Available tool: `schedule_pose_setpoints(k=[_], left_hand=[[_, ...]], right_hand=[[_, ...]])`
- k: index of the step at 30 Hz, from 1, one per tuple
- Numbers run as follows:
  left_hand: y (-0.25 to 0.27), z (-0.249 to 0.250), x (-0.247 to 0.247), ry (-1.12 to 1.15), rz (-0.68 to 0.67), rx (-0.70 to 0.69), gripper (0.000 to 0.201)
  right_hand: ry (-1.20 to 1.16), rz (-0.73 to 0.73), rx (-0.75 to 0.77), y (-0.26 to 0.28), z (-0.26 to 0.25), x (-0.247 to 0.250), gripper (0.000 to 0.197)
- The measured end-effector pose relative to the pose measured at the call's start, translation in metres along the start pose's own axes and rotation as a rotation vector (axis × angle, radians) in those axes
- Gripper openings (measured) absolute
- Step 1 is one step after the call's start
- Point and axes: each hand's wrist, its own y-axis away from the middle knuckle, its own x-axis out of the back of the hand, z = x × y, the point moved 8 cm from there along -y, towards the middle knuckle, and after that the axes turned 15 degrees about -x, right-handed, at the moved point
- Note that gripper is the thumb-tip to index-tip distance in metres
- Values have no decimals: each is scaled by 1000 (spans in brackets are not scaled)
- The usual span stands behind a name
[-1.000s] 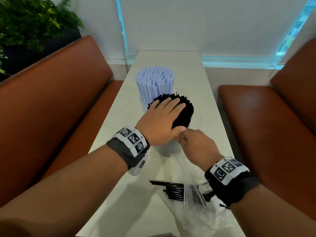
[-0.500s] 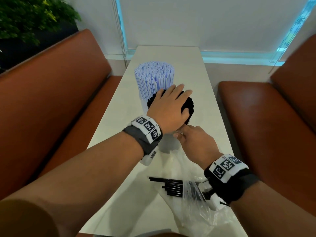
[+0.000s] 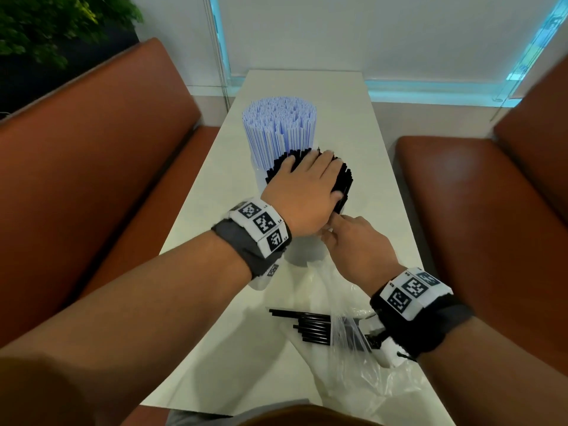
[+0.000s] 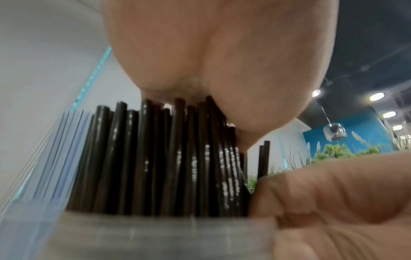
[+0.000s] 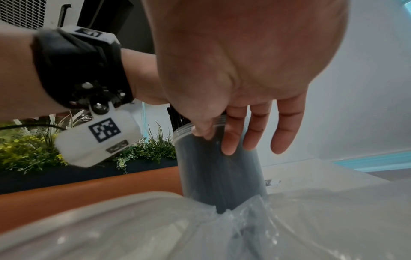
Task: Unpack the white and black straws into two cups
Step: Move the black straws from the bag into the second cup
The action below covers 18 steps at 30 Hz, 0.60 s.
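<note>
My left hand (image 3: 302,192) lies flat, fingers straight, pressing the tops of the black straws (image 3: 344,182) standing in the near cup (image 5: 220,167). My right hand (image 3: 353,244) pinches that cup's rim. White straws (image 3: 279,130) fill the cup behind. Loose black straws (image 3: 310,329) lie on the counter (image 3: 215,348).

Two cups stand on the worktop (image 3: 384,192), one behind the other. The far cup (image 3: 256,167) holds the white straws (image 3: 278,127); the near cup (image 5: 222,176) holds the black straws (image 3: 345,182). The left hand (image 3: 302,192) lies on top of the black straws, the right hand (image 3: 359,244) at the near cup's rim. Nearer the person, loose black straws (image 3: 307,329) lie half inside a plastic bag (image 3: 362,373)
</note>
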Motion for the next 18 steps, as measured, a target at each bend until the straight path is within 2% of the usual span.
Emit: schedule_pose_setpoints(k=[4,6,8,10,11,13,14,15,16,18], left_hand=[[7,1,7,45,-35,-34,65],[11,2,23,161,19,-62,69],[26,-2,41,377,176,-54,68],[52,-12,59,529,401,-23,55],[68,-18,65,567,516,13,43],[99,-21,60,632,623,106,21],[109,-19,49,656,586,152,20],[115,-14,29,681,465,197,24],[119,-6,4,694,268,225,29],[129,20,-52,643,-210,181,31]], right_hand=[[11,-13,11,4,-3,2,23],[27,4,22,8,-6,8,19],[-8,107,58,20,-10,22,13],[-45,232,68,36,-8,33,17],[-33,231,35,41,-4,31,26],[104,17,-118,45,11,4,56],[210,-103,-177,47,18,-11,67],[306,-191,-201,48,24,-24,73],[376,-251,-197,47,27,-34,69],[390,-321,-181,44,27,-45,45]])
